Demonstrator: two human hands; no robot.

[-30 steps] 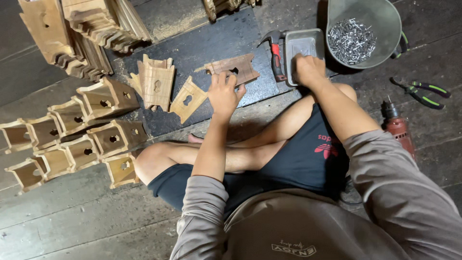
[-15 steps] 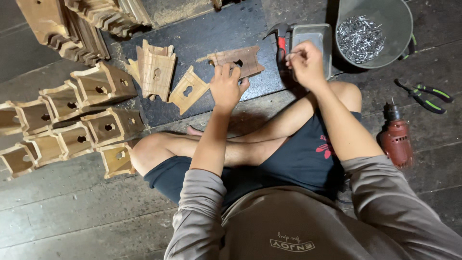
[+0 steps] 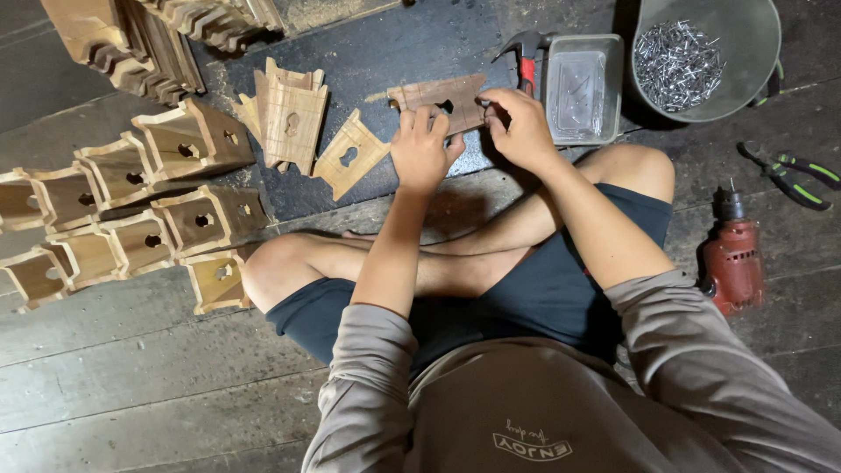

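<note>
I sit cross-legged on a dark plank floor. A dark wooden panel with a hole (image 3: 438, 98) lies on a dark mat (image 3: 385, 52) in front of me. My left hand (image 3: 422, 151) rests fingers-down on the panel's near edge. My right hand (image 3: 520, 130) pinches at the panel's right end, fingers closed; whether a nail is in them I cannot tell. Behind that hand lies a red-handled hammer (image 3: 526, 58).
A clear plastic tray (image 3: 583, 88) and a grey bucket of nails (image 3: 701, 57) stand at the top right. Green-handled pliers (image 3: 788, 171) and a red drill (image 3: 734, 258) lie right. Pale cut panels (image 3: 293, 114) and several small wooden houses (image 3: 131, 210) fill the left.
My right hand has come back from the plastic tray to the right end of the dark panel. My left hand stays on the panel.
</note>
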